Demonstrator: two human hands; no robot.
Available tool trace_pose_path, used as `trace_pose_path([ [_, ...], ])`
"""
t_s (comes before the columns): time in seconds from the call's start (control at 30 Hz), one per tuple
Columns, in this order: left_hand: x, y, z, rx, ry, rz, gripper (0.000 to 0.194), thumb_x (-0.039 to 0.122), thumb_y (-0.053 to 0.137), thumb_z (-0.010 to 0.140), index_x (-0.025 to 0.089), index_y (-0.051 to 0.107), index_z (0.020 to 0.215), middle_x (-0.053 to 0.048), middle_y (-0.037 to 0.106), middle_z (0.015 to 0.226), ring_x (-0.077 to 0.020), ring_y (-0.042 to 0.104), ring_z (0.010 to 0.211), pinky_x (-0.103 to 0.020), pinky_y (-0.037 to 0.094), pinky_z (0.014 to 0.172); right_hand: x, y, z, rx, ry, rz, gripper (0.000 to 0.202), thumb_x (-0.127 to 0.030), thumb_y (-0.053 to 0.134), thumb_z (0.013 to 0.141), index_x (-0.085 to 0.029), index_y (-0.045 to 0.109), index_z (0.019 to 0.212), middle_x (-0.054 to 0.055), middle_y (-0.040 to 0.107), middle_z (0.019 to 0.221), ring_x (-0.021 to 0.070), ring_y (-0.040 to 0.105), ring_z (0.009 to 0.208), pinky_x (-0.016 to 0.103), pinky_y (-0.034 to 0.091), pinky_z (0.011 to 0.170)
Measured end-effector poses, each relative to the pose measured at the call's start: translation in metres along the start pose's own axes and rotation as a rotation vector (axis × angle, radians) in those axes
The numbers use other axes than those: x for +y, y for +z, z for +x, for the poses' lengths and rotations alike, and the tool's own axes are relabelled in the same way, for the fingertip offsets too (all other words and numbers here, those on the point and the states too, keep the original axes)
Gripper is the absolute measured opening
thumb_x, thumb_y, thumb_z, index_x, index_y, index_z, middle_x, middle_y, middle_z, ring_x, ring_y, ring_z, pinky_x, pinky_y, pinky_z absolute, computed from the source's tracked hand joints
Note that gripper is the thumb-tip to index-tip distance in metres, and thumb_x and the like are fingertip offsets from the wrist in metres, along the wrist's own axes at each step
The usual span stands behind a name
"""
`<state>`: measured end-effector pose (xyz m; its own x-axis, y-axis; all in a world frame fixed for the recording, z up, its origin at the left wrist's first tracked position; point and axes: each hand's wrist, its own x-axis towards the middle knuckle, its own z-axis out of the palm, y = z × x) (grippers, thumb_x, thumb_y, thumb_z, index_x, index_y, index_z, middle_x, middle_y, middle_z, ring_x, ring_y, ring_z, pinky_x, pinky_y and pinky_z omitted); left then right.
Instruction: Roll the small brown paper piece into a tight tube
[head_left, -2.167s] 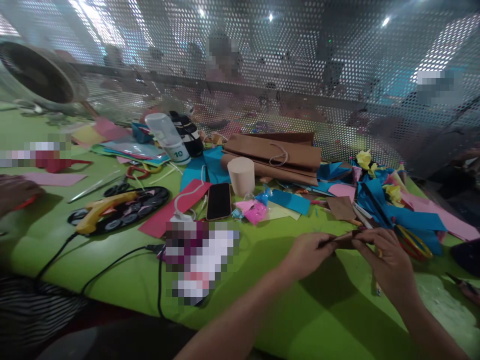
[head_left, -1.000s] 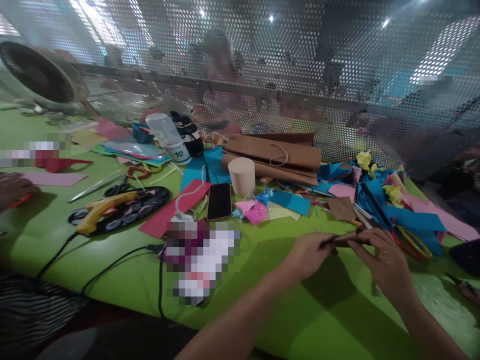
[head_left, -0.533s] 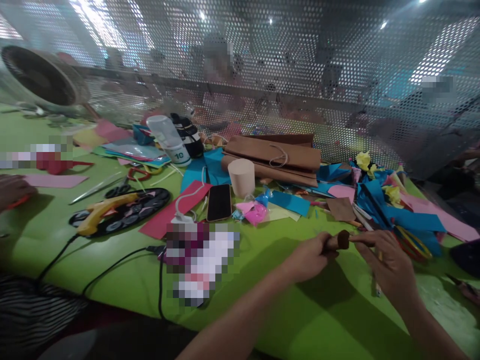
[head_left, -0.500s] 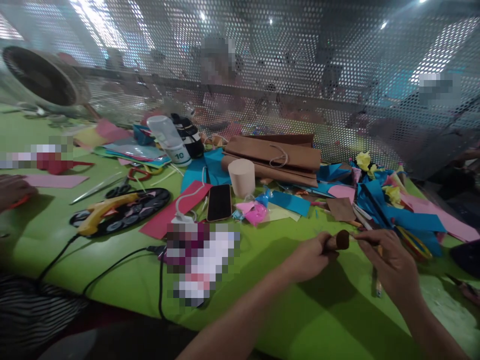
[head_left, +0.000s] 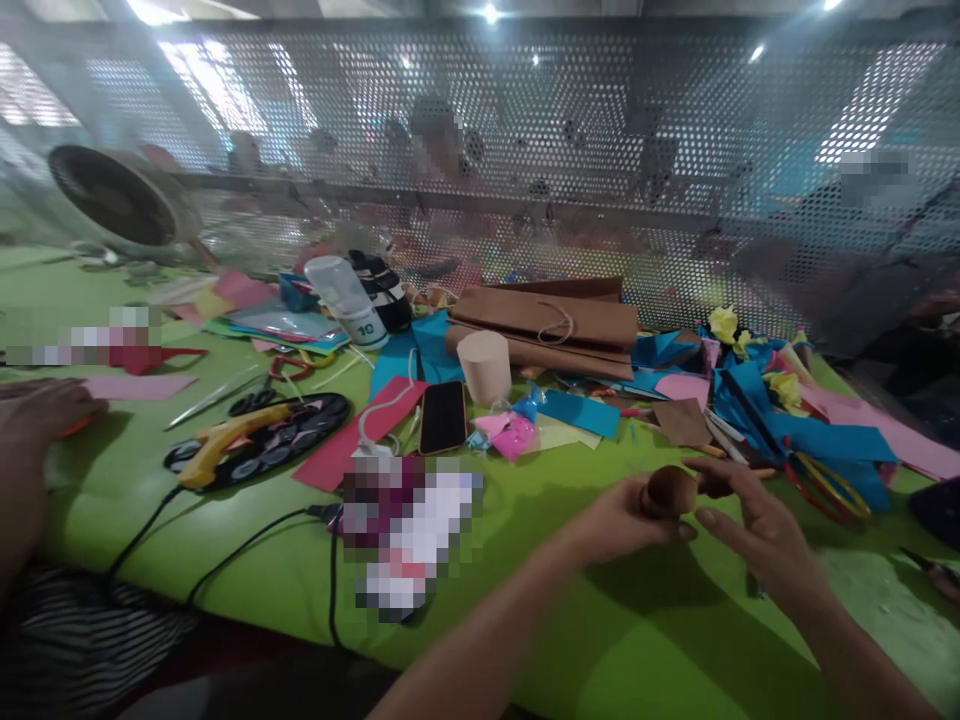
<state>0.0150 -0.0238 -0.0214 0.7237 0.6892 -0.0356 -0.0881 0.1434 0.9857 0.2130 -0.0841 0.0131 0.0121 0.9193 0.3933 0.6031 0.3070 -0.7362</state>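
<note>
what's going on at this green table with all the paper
A person sits at a green table strewn with coloured paper scraps. Their left hand pinches a small roll of brown paper, its round end turned toward the camera, while the right hand touches it from the other side, fingers spread. Farther back lie a phone, a yellow glue gun and folded brown paper bags. Another person's hand rests at the far left edge.

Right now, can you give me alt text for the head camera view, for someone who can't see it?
Two bare hands meet over a green table: the left hand grips a small brown paper roll while the right hand touches its far end. Behind them lie coloured paper scraps, a phone, a yellow glue gun and brown paper bags before a perforated screen.
</note>
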Motion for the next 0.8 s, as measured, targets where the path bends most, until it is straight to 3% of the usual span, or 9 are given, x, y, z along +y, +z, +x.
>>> trace_pose_path([
  [0.1,0.004,-0.002,-0.002,-0.024,0.02,-0.09,0.048,0.042,0.099,0.065,0.014,0.069,0.091,-0.005,0.07,0.092,-0.022,0.066,0.09,-0.035,0.055,0.087,-0.006,0.003,0.0,-0.053,0.011,0.037,0.05,-0.057,0.081,0.085,-0.035,0.075,0.13,0.004,0.079,0.115,0.0252,0.072,0.1,0.036,0.059,0.085],
  [0.2,0.006,-0.004,-0.003,-0.038,0.033,-0.105,0.057,0.048,0.101,0.062,0.016,0.071,0.098,-0.005,0.07,0.092,-0.0207,0.064,0.087,-0.032,0.053,0.082,-0.01,0.005,0.0,-0.078,0.013,0.064,0.047,-0.055,0.084,0.082,-0.034,0.077,0.123,0.005,0.079,0.117,0.0276,0.071,0.106,0.037,0.059,0.088],
  [0.47,-0.002,-0.006,-0.003,0.041,-0.048,0.003,0.06,0.043,0.098,0.069,0.019,0.073,0.119,-0.008,0.076,0.11,-0.0313,0.07,0.11,-0.043,0.053,0.102,-0.002,0.009,-0.001,-0.009,0.09,0.086,0.034,-0.053,0.083,0.082,-0.03,0.078,0.106,0.005,0.079,0.105,0.0287,0.071,0.099,0.042,0.057,0.088],
  [0.63,-0.005,-0.008,-0.002,0.065,-0.034,-0.131,0.069,0.054,0.098,0.065,0.019,0.074,0.119,-0.009,0.076,0.12,-0.0343,0.067,0.122,-0.049,0.048,0.113,-0.004,0.009,-0.002,0.011,0.122,0.086,0.061,-0.055,0.083,0.081,-0.033,0.067,0.135,0.006,0.075,0.123,0.0285,0.071,0.106,0.042,0.06,0.089],
  [0.7,-0.005,-0.008,-0.002,0.098,-0.025,-0.151,0.071,0.053,0.099,0.065,0.02,0.074,0.123,-0.01,0.076,0.123,-0.0349,0.065,0.126,-0.051,0.048,0.114,-0.004,0.008,-0.001,0.048,0.078,0.071,0.054,-0.055,0.08,0.084,-0.034,0.069,0.133,0.007,0.073,0.127,0.0292,0.07,0.111,0.044,0.06,0.092],
  [0.8,-0.006,-0.008,-0.002,0.108,-0.008,-0.131,0.071,0.051,0.098,0.068,0.022,0.073,0.128,-0.01,0.075,0.125,-0.0357,0.064,0.129,-0.052,0.047,0.116,0.002,0.007,0.001,0.046,-0.029,0.008,0.027,-0.054,0.074,0.089,-0.034,0.08,0.106,0.007,0.073,0.124,0.0329,0.065,0.124,0.051,0.055,0.104],
])
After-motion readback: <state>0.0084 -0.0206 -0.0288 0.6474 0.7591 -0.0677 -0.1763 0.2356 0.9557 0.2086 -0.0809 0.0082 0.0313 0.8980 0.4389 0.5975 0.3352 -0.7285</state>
